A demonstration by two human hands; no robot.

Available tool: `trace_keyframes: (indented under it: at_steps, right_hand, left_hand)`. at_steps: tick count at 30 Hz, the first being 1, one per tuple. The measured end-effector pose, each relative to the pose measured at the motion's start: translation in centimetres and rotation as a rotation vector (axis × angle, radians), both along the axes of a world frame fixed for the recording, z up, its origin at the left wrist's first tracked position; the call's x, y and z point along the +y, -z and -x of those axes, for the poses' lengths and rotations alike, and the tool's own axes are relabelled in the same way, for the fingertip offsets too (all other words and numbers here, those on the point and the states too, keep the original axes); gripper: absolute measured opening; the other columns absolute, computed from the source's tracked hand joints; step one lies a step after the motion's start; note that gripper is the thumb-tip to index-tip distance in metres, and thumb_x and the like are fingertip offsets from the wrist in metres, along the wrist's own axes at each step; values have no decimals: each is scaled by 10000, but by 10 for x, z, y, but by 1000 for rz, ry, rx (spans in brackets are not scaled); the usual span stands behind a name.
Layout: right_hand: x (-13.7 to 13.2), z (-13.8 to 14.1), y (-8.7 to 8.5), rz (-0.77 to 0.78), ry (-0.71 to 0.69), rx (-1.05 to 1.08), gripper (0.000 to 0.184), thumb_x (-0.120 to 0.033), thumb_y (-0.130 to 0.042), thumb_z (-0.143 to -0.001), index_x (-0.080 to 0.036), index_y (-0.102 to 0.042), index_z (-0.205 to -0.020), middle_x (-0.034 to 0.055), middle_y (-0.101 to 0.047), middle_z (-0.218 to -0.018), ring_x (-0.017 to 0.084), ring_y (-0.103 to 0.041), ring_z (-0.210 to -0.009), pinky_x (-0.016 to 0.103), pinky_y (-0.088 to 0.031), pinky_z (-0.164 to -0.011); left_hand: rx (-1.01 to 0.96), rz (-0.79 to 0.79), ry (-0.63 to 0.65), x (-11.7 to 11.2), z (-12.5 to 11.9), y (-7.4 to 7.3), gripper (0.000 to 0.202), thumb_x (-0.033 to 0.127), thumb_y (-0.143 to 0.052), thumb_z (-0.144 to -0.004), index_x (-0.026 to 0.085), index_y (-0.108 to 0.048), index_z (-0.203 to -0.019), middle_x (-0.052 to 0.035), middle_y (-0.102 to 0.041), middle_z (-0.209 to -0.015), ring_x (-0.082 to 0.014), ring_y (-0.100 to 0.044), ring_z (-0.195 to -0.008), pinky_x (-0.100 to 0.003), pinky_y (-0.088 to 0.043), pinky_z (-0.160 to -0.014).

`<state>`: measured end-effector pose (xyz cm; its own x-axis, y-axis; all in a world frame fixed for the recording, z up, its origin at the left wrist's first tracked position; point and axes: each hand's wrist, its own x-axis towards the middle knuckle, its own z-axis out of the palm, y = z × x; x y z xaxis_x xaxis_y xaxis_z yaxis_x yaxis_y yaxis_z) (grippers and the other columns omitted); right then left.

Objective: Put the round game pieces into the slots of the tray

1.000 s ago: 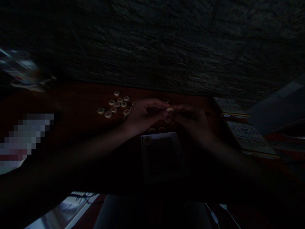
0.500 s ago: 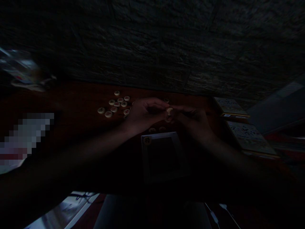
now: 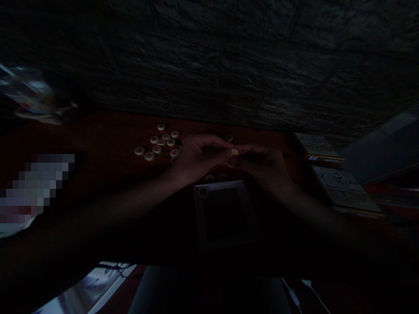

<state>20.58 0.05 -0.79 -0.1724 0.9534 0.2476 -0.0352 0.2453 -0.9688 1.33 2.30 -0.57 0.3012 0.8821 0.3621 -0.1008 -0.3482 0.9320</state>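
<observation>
Between my two hands is a pale round Chinese chess piece (image 3: 234, 152), seen edge-on. My left hand (image 3: 199, 155) pinches it from the left with thumb and fingers. From the right, my right hand (image 3: 265, 161) closes its fingertips on the same piece. Just below them lies a shallow open box (image 3: 242, 187), with one chess piece (image 3: 203, 192) marked in black at its far left corner. Two more pieces, one of them a dim chess piece (image 3: 210, 178), rest beyond the box's far edge. My left hand partly hides some pieces behind it.
Several loose chess pieces (image 3: 157, 149) are scattered on the dark red-brown table (image 3: 111, 131) to the left. A single piece (image 3: 228, 137) lies behind my hands. Two flat boxes (image 3: 317, 146) sit at the right. A clear container (image 3: 32, 93) stands far left, and a stone wall (image 3: 209, 65) rises behind.
The held chess piece has turned slightly between my fingertips. Both hands stay in nearly the same place, and the pieces on the table have not moved.
</observation>
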Motion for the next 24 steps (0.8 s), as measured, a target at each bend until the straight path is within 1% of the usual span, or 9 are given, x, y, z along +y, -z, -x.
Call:
trace_keyframes:
  at_steps: [3,5,8,10,14,16,18,21,24]
  right_hand:
    - [0,0,0,3,7,2,234,-376,-939,-735,-258,-844,-913,25,-838,-942,183,-776,-818,329,-620,-798]
    - [0,0,0,3,28,-14,217,-385,-933,-747,-253,-846,-895,23,-832,-898,169,-759,-769,302,-606,-742]
    - [0,0,-1,2,68,-44,227,-437,-915,-763,-242,-844,-856,18,-801,-781,149,-705,-660,272,-563,-629]
    - [0,1,-3,8,90,-56,263,-481,-904,-763,-236,-842,-835,17,-781,-736,143,-674,-618,268,-541,-590]
    - [-1,1,-7,26,106,-57,294,-517,-892,-764,-231,-836,-801,20,-769,-719,149,-673,-623,274,-546,-601]
    - [-1,1,-7,34,101,-55,295,-521,-883,-776,-230,-834,-793,21,-761,-705,152,-672,-626,275,-545,-604]
    - [-1,1,-7,39,90,-49,300,-529,-865,-796,-230,-837,-797,28,-766,-719,156,-677,-639,279,-548,-617]
    - [-1,1,-6,34,67,-34,306,-542,-839,-824,-237,-847,-827,34,-782,-763,159,-690,-665,291,-558,-656]
    - [-1,0,-5,20,54,-36,283,-526,-818,-856,-248,-858,-890,27,-781,-773,154,-692,-675,296,-559,-689]
  left_hand:
    - [-31,48,19,-1,-1,0,223,367,-881,-799,179,-812,-898,-43,-819,-880,-191,-791,-782,-314,-677,-748]
    - [-42,69,32,-1,-1,0,222,369,-875,-808,175,-808,-894,-40,-814,-866,-185,-789,-768,-310,-678,-747]
    - [-51,102,68,-2,-1,0,235,391,-851,-838,171,-807,-911,-45,-813,-871,-185,-792,-773,-314,-679,-754]
    - [-60,120,94,-2,0,0,252,397,-854,-834,171,-808,-937,-53,-818,-895,-198,-800,-796,-332,-679,-776]
    - [-13,75,81,-2,0,0,306,358,-914,-765,172,-808,-982,-71,-829,-933,-222,-808,-837,-341,-665,-806]
    - [14,33,62,-1,0,0,313,353,-924,-753,178,-809,-985,-73,-833,-942,-222,-808,-854,-331,-660,-810]
    - [2,24,58,-1,0,1,323,362,-928,-749,182,-811,-990,-71,-835,-946,-221,-808,-852,-337,-664,-813]
    - [-66,73,62,0,-1,2,351,384,-930,-746,174,-818,-1003,-77,-836,-972,-230,-810,-864,-372,-680,-833]
    - [-135,142,58,-1,-1,2,333,389,-922,-760,164,-826,-985,-78,-835,-990,-232,-811,-890,-399,-685,-865]
